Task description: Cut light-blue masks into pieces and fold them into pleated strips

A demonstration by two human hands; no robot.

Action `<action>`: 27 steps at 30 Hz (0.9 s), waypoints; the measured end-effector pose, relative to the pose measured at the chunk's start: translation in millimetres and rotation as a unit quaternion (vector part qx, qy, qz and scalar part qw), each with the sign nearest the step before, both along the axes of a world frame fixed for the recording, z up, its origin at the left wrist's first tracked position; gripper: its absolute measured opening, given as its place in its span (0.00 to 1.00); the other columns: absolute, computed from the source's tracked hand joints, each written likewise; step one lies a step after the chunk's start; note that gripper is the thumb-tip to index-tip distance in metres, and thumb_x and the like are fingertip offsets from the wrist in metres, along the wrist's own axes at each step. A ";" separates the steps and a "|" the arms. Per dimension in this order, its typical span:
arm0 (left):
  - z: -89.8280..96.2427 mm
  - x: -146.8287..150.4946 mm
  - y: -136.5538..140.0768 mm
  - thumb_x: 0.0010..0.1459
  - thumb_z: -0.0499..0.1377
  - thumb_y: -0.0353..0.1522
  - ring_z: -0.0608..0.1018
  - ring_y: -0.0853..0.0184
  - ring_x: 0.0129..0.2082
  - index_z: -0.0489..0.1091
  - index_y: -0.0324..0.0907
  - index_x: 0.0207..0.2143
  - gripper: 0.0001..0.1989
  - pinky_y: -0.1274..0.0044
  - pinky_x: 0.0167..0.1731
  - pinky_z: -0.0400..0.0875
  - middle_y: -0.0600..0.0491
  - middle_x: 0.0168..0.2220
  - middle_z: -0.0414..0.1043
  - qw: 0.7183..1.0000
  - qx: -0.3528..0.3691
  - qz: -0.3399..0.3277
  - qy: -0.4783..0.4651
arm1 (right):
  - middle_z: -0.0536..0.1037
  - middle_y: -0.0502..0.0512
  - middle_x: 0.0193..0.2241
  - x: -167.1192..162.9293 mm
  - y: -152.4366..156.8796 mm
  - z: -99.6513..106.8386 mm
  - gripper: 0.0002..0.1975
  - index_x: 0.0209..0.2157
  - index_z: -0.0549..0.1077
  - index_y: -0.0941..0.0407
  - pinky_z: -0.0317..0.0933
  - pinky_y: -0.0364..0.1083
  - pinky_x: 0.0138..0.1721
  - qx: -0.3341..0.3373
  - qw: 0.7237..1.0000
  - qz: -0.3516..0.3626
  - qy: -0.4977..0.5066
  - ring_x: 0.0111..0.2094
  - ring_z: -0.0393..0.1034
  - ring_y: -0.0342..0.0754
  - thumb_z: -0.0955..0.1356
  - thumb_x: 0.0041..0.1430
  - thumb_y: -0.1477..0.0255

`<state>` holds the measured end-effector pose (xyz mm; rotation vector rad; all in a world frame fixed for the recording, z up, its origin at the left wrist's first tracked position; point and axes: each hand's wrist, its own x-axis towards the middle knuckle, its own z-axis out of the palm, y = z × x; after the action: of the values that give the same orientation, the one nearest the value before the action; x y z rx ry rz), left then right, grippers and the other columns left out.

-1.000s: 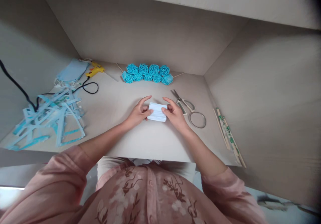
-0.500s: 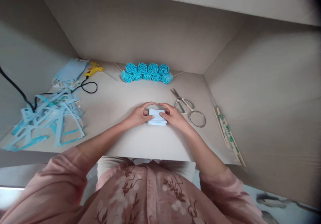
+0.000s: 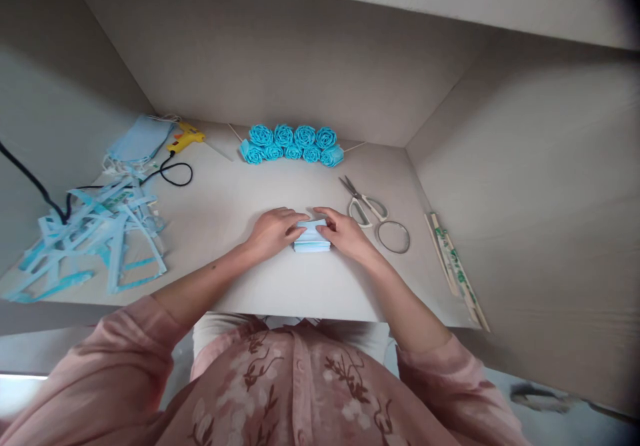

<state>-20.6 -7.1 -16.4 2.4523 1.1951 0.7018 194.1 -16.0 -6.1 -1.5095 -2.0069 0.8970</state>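
Observation:
A small stack of light blue fabric squares (image 3: 312, 241) sits on the table in front of me, its layered front edge facing my body. My left hand (image 3: 274, 233) bends around the stack's left side, thumb at the edge and fingers over the back corner. From the right, my right hand (image 3: 346, 234) grips the stack, its thumb pressed on top and its index finger curved behind. The far fingertips of both hands are partly hidden. Scissors with white handles (image 3: 361, 209) lie just beyond my right hand, beside a ring of wire (image 3: 393, 237).
Blue fabric roses (image 3: 293, 145) stand in rows at the back. A yellow glue gun (image 3: 186, 138) with a black cord lies near blue face masks (image 3: 141, 139). Cut blue strips (image 3: 117, 233) are heaped at left. Wooden sticks (image 3: 457, 266) lie along the right wall.
My left hand has shifted slightly, its fingers now lower and closer over the stack. The stack's front edge shows more blue layers. My right hand has barely moved.

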 end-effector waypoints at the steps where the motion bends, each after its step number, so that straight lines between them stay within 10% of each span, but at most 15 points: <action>1: -1.7 0.8 0.6 0.62 0.55 0.34 0.77 0.62 0.39 0.76 0.42 0.47 0.14 0.72 0.41 0.68 0.47 0.39 0.79 0.999 0.025 -0.032 -0.022 | 0.68 0.46 0.23 -0.3 -0.2 0.2 0.23 0.56 0.71 0.56 0.56 0.42 0.31 0.005 1.000 0.000 -0.004 0.24 0.62 0.42 0.65 0.57 0.72; 9: -2.3 6.4 -3.1 0.65 0.53 0.33 0.77 0.60 0.45 0.77 0.39 0.40 0.13 0.67 0.49 0.69 0.45 0.43 0.79 0.979 0.052 -0.194 -0.032 | 0.71 0.47 0.24 -1.3 -0.8 -1.3 0.23 0.56 0.71 0.55 0.56 0.42 0.31 0.019 1.000 0.001 -0.020 0.24 0.62 0.42 0.66 0.57 0.74; 27: -4.3 7.0 -1.6 0.64 0.55 0.34 0.76 0.67 0.33 0.77 0.42 0.32 0.12 0.73 0.39 0.61 0.51 0.31 0.78 0.982 0.014 -0.191 -0.002 | 0.73 0.48 0.25 -2.9 -1.4 2.0 0.22 0.54 0.73 0.54 0.56 0.43 0.31 0.012 0.999 -0.003 -0.031 0.25 0.63 0.42 0.66 0.56 0.73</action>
<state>-13.6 -8.7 -20.7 2.5927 0.6820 0.6102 191.2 -17.3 -4.1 -1.5463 -2.0490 0.8298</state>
